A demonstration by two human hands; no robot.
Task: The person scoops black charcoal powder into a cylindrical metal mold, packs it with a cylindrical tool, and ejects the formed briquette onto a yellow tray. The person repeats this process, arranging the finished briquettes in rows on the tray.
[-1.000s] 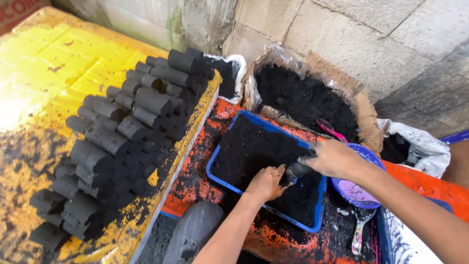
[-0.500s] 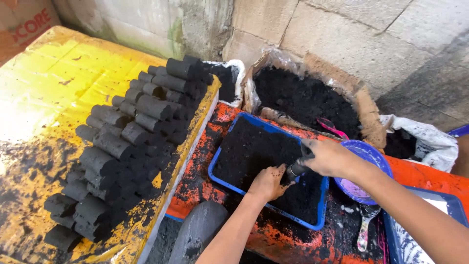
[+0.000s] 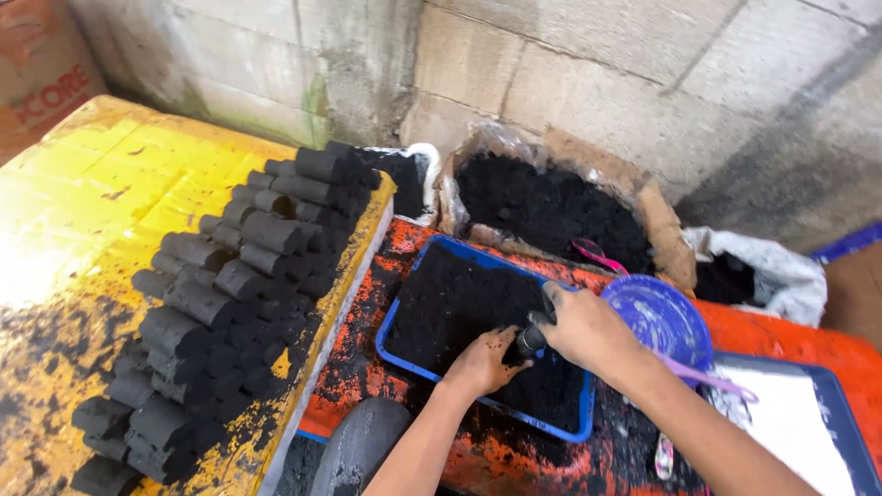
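Observation:
A blue tray [image 3: 397, 313] full of black charcoal powder [image 3: 455, 298] lies on an orange surface. My right hand [image 3: 588, 328] grips a short dark metal tube [image 3: 531, 339] held over the tray's near right part. My left hand [image 3: 484, 361] is cupped at the tube's lower end, fingers pressed into the powder. Both hands are smeared black. To the left, several black cylindrical briquettes [image 3: 241, 280] lie stacked in rows on a yellow board [image 3: 83, 202].
Behind the tray a lined basket [image 3: 657, 216] holds more black powder. A blue plastic bowl [image 3: 663, 314] sits right of the tray, a white sack [image 3: 781, 276] behind it. A white tray [image 3: 799, 422] lies at right. A grey cylinder [image 3: 363, 441] stands below.
The hands stay at the same spot in the tray with the tube. The view has shifted slightly, showing more of the briquette stack.

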